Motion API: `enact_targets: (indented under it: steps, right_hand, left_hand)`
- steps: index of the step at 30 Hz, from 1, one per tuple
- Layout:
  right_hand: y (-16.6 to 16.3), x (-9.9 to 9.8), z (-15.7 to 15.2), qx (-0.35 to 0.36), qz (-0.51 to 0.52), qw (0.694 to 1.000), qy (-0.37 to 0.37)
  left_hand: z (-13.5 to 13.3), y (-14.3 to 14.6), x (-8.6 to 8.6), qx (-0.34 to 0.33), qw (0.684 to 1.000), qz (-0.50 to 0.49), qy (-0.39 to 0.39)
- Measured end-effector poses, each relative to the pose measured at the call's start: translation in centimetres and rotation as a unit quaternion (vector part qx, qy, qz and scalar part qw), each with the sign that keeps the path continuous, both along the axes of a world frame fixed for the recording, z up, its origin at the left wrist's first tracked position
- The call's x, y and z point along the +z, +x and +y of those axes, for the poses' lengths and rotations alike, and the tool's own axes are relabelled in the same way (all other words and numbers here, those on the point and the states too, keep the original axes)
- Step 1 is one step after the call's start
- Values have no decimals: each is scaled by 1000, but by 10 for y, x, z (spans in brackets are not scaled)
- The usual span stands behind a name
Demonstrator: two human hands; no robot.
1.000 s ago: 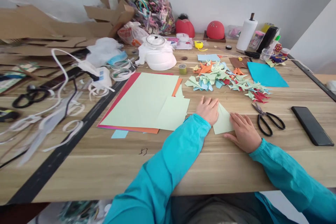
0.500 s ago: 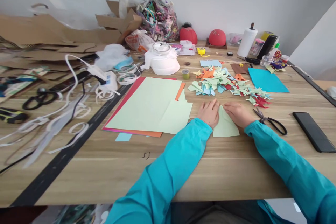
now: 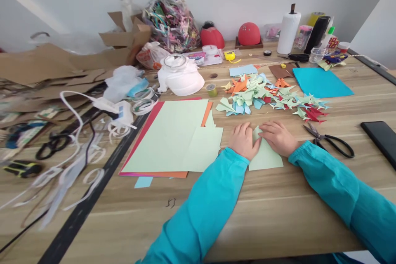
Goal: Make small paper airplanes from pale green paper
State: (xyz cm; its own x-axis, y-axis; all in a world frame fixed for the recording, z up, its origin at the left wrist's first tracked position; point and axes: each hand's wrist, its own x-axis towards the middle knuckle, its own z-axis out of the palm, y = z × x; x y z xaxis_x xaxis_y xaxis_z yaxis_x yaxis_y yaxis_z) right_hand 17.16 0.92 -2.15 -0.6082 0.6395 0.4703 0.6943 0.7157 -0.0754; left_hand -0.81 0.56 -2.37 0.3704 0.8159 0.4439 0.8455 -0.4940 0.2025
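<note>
A pale green sheet of paper, folded to a point at its far end, lies on the table between my two hands. My left hand rests flat along its left edge, fingers stretched forward and thumb touching the paper. On the other side my right hand has its fingers bent over the right edge near the tip, closed on the paper; its thumb is hidden. Just beyond lie many folded paper cranes in green, orange, blue and red. Left of my hands is a stack of coloured sheets, pale green on top.
Black-handled scissors and a phone lie to the right. A blue sheet is behind the cranes. Cables and a power strip crowd the left, with cardboard behind. A spool stands beyond the stack.
The view has shifted, so the table appears moved. Both hands stay at the folded paper; the right fingers now bend more over its edge near the tip.
</note>
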Motion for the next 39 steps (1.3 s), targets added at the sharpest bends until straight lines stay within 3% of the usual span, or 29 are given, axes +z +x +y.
enact_targets:
  steps: [8,14,18,22,26,33,39]
  right_hand:
    - [-1,2,-2,-43,2,999,7]
    - [0,2,-1,-41,-1,999,7]
    - [0,1,-1,-35,-1,999,-12]
    - [0,1,-1,-32,7,999,-21]
    - [-1,2,0,-39,21,998,-36]
    - [-1,5,-1,-41,17,998,-38]
    - [-3,8,-3,-50,5,998,-40]
  left_hand:
    - [-3,-2,1,88,995,-36,-13]
    - [-2,-3,-4,56,988,-143,-23]
    - [-6,0,1,-36,974,-224,-28]
    - [-7,3,6,-117,967,-220,-42]
    - [-1,1,3,-113,967,-223,-51]
    - [-1,3,0,-134,982,-132,-10]
    - [-5,3,5,-113,982,-147,-26]
